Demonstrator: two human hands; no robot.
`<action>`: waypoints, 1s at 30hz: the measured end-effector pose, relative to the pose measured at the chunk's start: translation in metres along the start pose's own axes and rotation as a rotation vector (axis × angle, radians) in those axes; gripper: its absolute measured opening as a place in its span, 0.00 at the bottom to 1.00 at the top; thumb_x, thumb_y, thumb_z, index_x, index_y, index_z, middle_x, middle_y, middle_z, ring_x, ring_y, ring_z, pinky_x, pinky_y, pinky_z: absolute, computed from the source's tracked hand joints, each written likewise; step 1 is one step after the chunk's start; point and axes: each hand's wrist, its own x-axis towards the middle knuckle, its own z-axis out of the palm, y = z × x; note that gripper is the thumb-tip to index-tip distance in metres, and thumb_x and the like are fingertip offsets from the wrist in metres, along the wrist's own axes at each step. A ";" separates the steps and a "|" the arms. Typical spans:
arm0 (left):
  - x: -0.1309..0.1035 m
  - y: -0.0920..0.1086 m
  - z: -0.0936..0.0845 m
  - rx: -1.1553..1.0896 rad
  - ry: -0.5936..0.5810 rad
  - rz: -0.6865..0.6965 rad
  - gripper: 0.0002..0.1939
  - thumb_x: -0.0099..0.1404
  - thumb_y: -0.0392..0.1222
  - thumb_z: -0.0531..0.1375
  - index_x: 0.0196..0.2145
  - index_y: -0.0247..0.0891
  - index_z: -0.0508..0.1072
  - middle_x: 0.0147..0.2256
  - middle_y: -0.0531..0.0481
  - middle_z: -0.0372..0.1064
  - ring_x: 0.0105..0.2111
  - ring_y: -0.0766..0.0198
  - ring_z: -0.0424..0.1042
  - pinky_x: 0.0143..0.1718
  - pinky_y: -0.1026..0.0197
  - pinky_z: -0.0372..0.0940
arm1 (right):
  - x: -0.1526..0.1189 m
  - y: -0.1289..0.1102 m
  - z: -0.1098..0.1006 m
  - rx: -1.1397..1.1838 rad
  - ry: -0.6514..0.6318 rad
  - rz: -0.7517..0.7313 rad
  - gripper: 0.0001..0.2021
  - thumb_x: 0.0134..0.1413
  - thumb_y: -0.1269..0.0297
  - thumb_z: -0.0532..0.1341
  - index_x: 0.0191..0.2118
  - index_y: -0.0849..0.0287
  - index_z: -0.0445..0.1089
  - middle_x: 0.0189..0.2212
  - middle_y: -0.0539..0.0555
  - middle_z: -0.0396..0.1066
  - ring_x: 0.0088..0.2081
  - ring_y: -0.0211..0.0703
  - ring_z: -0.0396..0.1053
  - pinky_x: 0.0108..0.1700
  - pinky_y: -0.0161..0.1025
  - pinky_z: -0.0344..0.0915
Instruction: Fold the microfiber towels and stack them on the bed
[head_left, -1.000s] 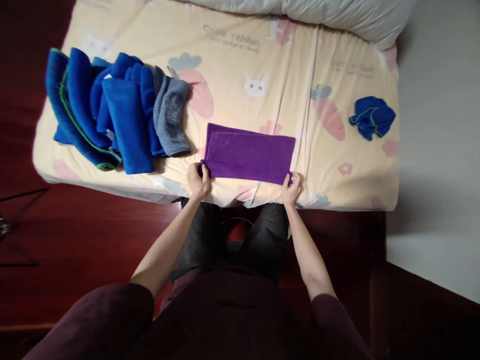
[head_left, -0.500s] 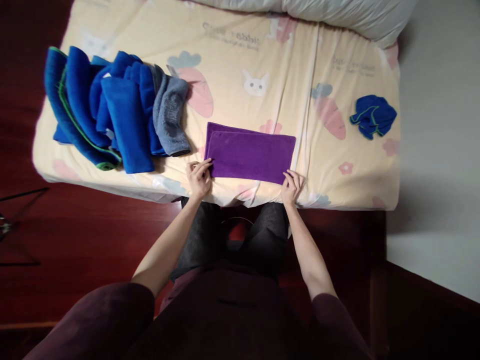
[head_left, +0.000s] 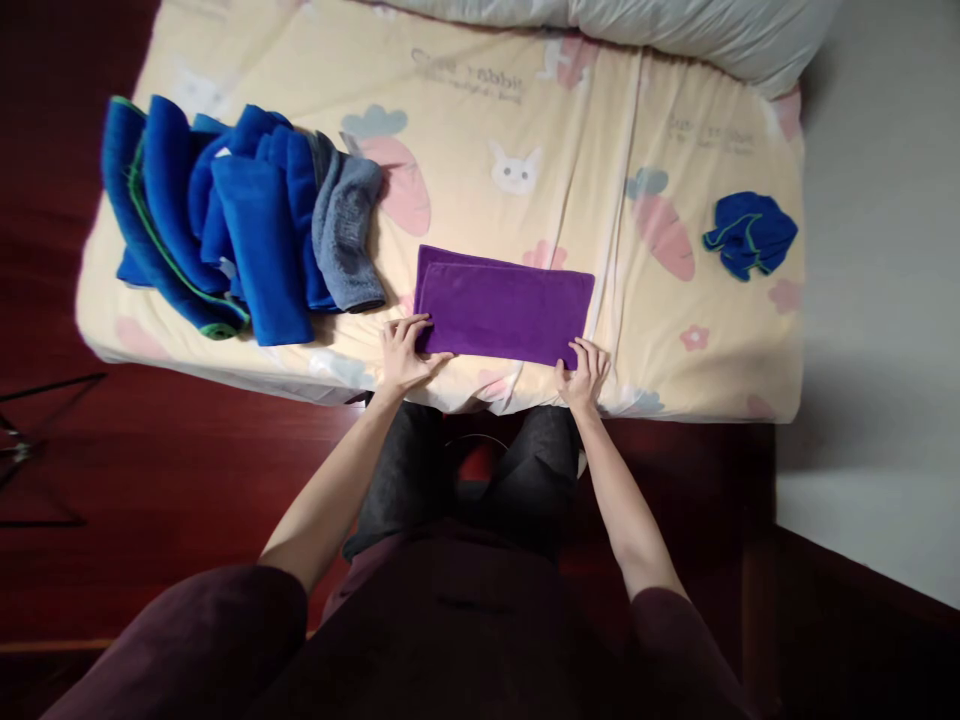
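Note:
A folded purple cloth (head_left: 504, 312) lies flat on the bed in front of me, its upper layer slightly offset from the one beneath along the far and left edges. My left hand (head_left: 409, 352) is at its near left corner, thumb spread away from the fingers, fingertips touching the cloth's edge. At the near right corner, my right hand (head_left: 584, 372) rests with thumb and fingers apart, the fingertips on the cloth.
Rolled blue cloths (head_left: 262, 250) and a grey one (head_left: 346, 235) are heaped on the bed's left. A crumpled blue cloth (head_left: 752, 235) lies at the right. A white pillow (head_left: 705, 35) is at the far edge. A wall (head_left: 877, 300) stands right of the bed.
Both thumbs have moved away from the fingers, so both hands have opened at the cloth's near corners. The purple cloth looks the same. The view has shifted slightly.

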 end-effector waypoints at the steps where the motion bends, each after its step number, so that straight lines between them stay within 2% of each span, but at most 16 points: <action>1: 0.000 -0.001 0.000 0.006 -0.001 0.003 0.32 0.56 0.62 0.71 0.52 0.42 0.73 0.58 0.39 0.72 0.58 0.43 0.65 0.63 0.40 0.55 | 0.000 0.000 0.000 -0.009 -0.014 -0.004 0.22 0.56 0.59 0.60 0.54 0.59 0.74 0.56 0.63 0.73 0.57 0.59 0.68 0.61 0.55 0.60; 7: 0.000 -0.002 0.002 -0.031 0.020 -0.010 0.22 0.60 0.48 0.67 0.51 0.42 0.74 0.57 0.41 0.73 0.58 0.45 0.67 0.63 0.41 0.56 | -0.002 0.002 0.001 -0.027 -0.048 0.032 0.22 0.47 0.67 0.58 0.51 0.59 0.72 0.58 0.63 0.72 0.57 0.59 0.68 0.60 0.54 0.60; 12: 0.001 -0.003 0.002 -0.078 0.039 -0.088 0.16 0.63 0.41 0.61 0.49 0.43 0.76 0.55 0.42 0.76 0.56 0.46 0.69 0.63 0.41 0.57 | -0.002 0.002 0.003 0.006 0.012 0.022 0.24 0.51 0.68 0.56 0.55 0.58 0.73 0.57 0.61 0.74 0.58 0.56 0.69 0.62 0.54 0.59; 15: 0.001 -0.004 0.002 -0.106 0.063 -0.118 0.16 0.63 0.39 0.61 0.49 0.43 0.76 0.54 0.43 0.77 0.56 0.46 0.69 0.62 0.42 0.59 | -0.002 0.002 0.004 0.011 0.012 0.026 0.24 0.53 0.68 0.56 0.57 0.58 0.74 0.57 0.61 0.75 0.59 0.56 0.69 0.64 0.55 0.59; 19: -0.001 -0.005 0.002 -0.113 0.078 -0.120 0.18 0.63 0.38 0.60 0.50 0.42 0.76 0.54 0.43 0.77 0.55 0.46 0.69 0.62 0.42 0.60 | 0.000 0.003 0.005 0.028 0.031 0.046 0.27 0.51 0.74 0.55 0.57 0.59 0.75 0.56 0.61 0.76 0.59 0.54 0.70 0.65 0.55 0.61; 22: -0.001 -0.006 0.002 -0.120 0.090 -0.101 0.19 0.62 0.37 0.59 0.52 0.42 0.76 0.54 0.43 0.77 0.55 0.47 0.69 0.61 0.43 0.60 | 0.001 0.003 0.005 0.102 0.071 0.054 0.27 0.52 0.76 0.52 0.55 0.58 0.75 0.54 0.61 0.76 0.59 0.52 0.71 0.65 0.54 0.63; 26: -0.001 -0.005 0.002 -0.121 0.094 -0.121 0.21 0.62 0.37 0.58 0.53 0.40 0.76 0.54 0.42 0.77 0.54 0.47 0.68 0.60 0.44 0.61 | 0.002 0.004 0.006 0.175 0.090 0.073 0.26 0.55 0.77 0.50 0.56 0.57 0.74 0.54 0.60 0.77 0.59 0.50 0.71 0.66 0.54 0.64; 30: -0.001 -0.002 0.000 -0.120 0.088 -0.137 0.21 0.62 0.36 0.58 0.53 0.41 0.76 0.53 0.43 0.76 0.55 0.47 0.68 0.61 0.43 0.61 | 0.000 0.005 0.009 0.148 0.112 0.076 0.26 0.56 0.77 0.48 0.55 0.58 0.74 0.52 0.60 0.77 0.59 0.50 0.71 0.66 0.55 0.64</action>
